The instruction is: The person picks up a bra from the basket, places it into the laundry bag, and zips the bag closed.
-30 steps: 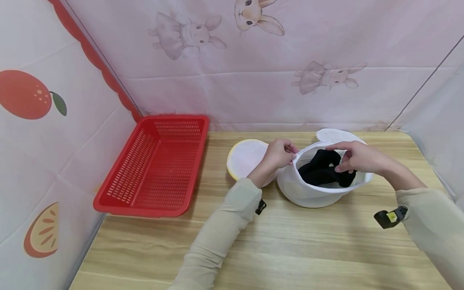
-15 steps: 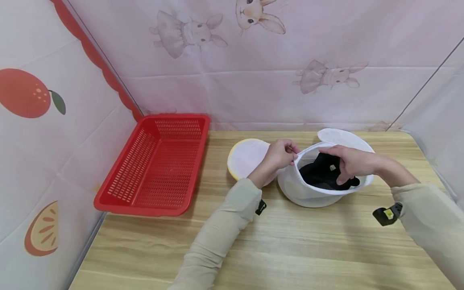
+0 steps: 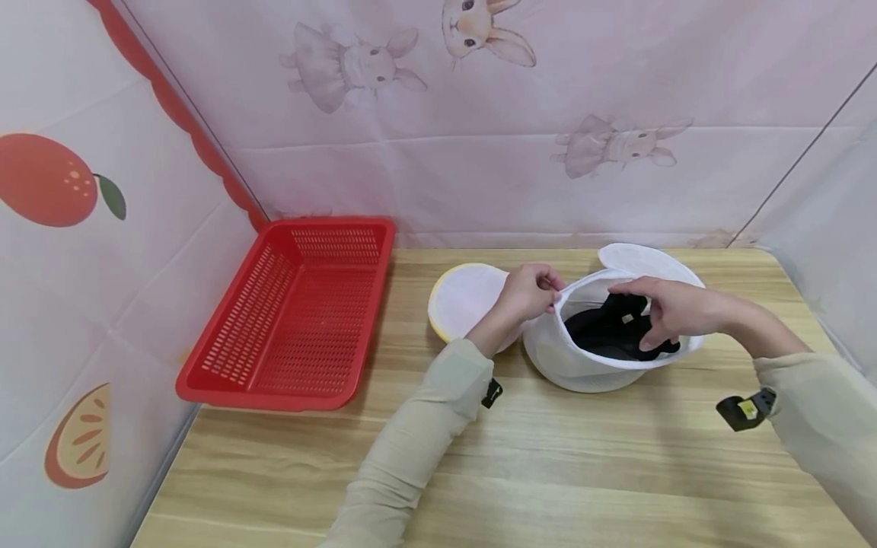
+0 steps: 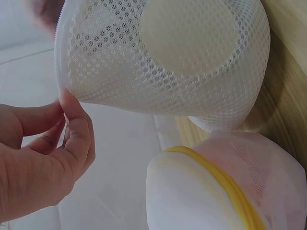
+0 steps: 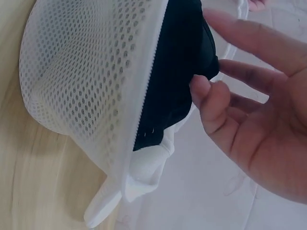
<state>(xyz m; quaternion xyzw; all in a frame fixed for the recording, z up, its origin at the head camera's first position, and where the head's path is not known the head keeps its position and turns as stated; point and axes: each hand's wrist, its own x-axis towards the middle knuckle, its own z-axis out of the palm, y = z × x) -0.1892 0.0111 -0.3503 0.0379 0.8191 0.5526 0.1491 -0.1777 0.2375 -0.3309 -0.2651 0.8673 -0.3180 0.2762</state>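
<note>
In the head view, my left hand pinches the zippered rim of a white mesh laundry bag between thumb and fingers. The bag stands upright on the table, its round lid folded back behind it. Inside lies a black bra with a small pale label; the right wrist view shows its hook end at the zip. My right hand reaches over the bag's mouth, fingers spread and touching the bra without closing round it. Part of the bra is hidden by that hand and the bag wall.
A second mesh bag with yellow trim lies just left of the white one, partly behind my left arm. Farther left stands a red plastic basket with slotted walls. Printed curtains border the wooden table at back and sides.
The black bra has gone down lower and flatter into the bag, its label now showing. My right hand shifted over it and its fingers spread wider. My left hand stays on the rim.
</note>
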